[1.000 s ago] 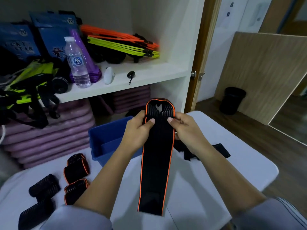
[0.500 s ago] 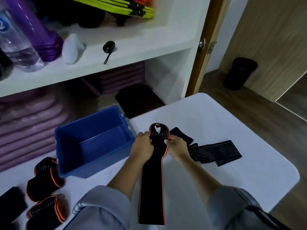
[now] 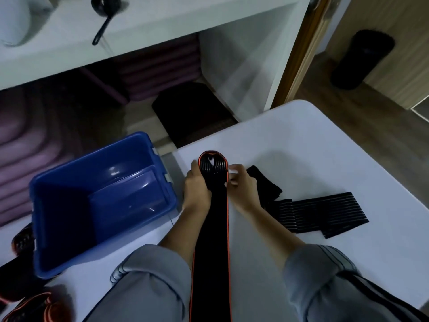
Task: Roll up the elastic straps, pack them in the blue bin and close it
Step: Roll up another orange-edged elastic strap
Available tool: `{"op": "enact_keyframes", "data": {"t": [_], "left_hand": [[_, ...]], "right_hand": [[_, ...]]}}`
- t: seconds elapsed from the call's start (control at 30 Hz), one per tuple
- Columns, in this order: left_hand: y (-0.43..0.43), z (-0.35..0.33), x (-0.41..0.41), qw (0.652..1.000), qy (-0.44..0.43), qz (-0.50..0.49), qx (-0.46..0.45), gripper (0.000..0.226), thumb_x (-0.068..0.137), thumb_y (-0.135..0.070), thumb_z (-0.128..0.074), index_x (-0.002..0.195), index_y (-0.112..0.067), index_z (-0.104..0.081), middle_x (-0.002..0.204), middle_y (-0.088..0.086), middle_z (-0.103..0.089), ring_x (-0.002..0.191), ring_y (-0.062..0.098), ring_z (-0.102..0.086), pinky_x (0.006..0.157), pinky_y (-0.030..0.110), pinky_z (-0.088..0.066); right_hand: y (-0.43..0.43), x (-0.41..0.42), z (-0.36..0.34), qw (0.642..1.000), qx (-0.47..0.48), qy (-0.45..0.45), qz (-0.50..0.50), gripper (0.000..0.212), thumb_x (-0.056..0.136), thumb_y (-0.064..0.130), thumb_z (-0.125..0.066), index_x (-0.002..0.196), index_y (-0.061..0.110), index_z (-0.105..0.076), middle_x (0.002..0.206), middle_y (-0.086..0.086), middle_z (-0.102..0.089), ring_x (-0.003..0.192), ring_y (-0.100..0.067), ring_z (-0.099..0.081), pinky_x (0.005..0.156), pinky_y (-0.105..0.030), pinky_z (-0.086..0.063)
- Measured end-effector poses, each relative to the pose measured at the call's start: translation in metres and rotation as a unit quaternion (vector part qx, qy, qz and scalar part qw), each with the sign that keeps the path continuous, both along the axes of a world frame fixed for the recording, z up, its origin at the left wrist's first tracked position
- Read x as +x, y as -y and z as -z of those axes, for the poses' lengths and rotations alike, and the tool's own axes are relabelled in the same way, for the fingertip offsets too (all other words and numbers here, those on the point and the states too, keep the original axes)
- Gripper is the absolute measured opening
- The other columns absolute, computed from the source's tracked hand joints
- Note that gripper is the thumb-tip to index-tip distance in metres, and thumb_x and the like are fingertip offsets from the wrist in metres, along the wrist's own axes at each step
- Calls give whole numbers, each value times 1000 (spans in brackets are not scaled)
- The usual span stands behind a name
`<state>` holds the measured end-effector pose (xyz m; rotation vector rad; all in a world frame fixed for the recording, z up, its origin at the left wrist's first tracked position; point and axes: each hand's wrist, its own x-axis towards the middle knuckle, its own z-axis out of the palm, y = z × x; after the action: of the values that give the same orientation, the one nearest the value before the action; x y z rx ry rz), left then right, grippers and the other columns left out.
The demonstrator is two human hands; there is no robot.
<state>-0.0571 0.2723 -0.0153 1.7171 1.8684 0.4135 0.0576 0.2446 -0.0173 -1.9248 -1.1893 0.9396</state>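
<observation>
- Orange-edged strap (image 3: pixel 211 228) first, and it's laid out long. Its tail runs down between our sleeves and out of the bottom of the view, and its body lies straight up the surface (image 3: pixel 301 147). We reckon it is pulled straight so the roll starts square.
- Down at the near left corner, the rolled straps (image 3: pixel 30 307) sit in tight bundles beside the bin, ready to go in by the look of it.
- Up at the strap's rounded end we have both hands on it. Our left hand (image 3: pixel 197 189) is curled over the left edge and our right hand (image 3: pixel 241 189) pinches the right edge with its fingertips. One hand on each side should turn the end over evenly. We see no turn made yet, and we can't tell whether the tip is lifted off the surface.
- Just left of the left hand stands the blue bin (image 3: pixel 92 156), open, with nothing inside that we can make out. That puts it within easy reach for dropping rolls in. No lid shows anywhere.
- Just right of the right hand, a striped black strap (image 3: pixel 325 214) lies unrolled and loosely folded, one end tucked behind that hand. We judge it's next in the queue.
- Beyond the surface is the shelf (image 3: pixel 162 15) with a black scoop (image 3: pixel 102 26) on it. Purple mats (image 3: pixel 157 66) are stacked beneath, and a dark waste bin (image 3: pixel 362 61) stands on the floor. None of these looks part of the job.
</observation>
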Motion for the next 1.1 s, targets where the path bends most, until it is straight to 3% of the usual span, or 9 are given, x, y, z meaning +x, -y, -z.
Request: {"op": "enact_keyframes", "data": {"t": [0.07,0.17,0.27,0.4,0.6,0.77,0.87,0.97,1.1], "left_hand": [[4,4,-4,999,-1,17,-31,81,83,5,-49,148,-20,-8,114,24,-52,98,36,-57,88,49,-50],[20,0,-9,995,-20,74,-60,88,83,1,-52,148,-26,1,129,22,-40,117,37,-45,96,50,-45],[46,-4,-18,989,-68,129,-42,92,83,-2,-55,148,-20,7,138,21,-32,124,37,-38,95,46,-45],[102,-5,-38,991,-26,128,-16,80,84,-5,-53,146,-21,-5,118,21,-53,104,33,-55,81,42,-53],[160,-12,-60,995,52,45,-71,41,91,-17,-49,128,-17,-30,107,11,-57,85,20,-56,68,29,-50],[170,-20,-73,987,116,46,-106,38,87,-6,-50,123,-14,-43,97,5,-58,85,17,-55,66,22,-44],[179,-16,-84,990,99,51,-87,38,81,-2,-54,117,-15,-57,96,5,-61,86,17,-58,71,18,-44],[195,-14,-91,990,80,119,-13,29,78,-1,-59,100,-18,-68,93,-3,-55,78,7,-54,68,7,-37],[209,-11,-98,969,57,238,-22,32,73,-3,-58,99,-17,-70,94,-10,-57,89,6,-50,78,4,-34]], "right_hand": [[4,0,3,1000,-3,5,-28,44,80,0,-55,121,17,-50,86,0,-66,87,-19,-66,75,-32,-54],[15,-1,-4,998,-11,8,-63,55,82,-1,-54,134,14,-41,88,7,-58,95,-12,-59,69,-6,-38],[43,-5,-13,998,-7,19,-53,55,84,-1,-53,135,12,-42,111,-3,-59,109,-14,-55,83,-13,-37],[102,-17,-14,995,-71,49,-48,50,85,-1,-49,133,9,-42,123,-14,-56,114,-26,-53,91,-31,-43],[150,-36,-17,988,-137,11,-74,45,88,3,-46,132,7,-38,113,-11,-62,104,-25,-59,80,-29,-45],[165,-36,-11,987,-133,-79,-36,57,85,0,-53,138,15,-36,122,-8,-55,96,-16,-56,75,-21,-42],[188,-30,-12,992,-72,1,-108,46,85,2,-55,128,18,-51,126,-6,-54,103,-17,-56,86,-24,-45],[209,-30,-14,979,6,41,-198,40,76,1,-47,107,16,-67,112,-3,-61,101,-17,-58,90,-30,-49],[220,-29,-13,932,-59,106,-341,49,72,14,-59,120,15,-60,123,-3,-57,114,-15,-51,91,-13,-36]]}}
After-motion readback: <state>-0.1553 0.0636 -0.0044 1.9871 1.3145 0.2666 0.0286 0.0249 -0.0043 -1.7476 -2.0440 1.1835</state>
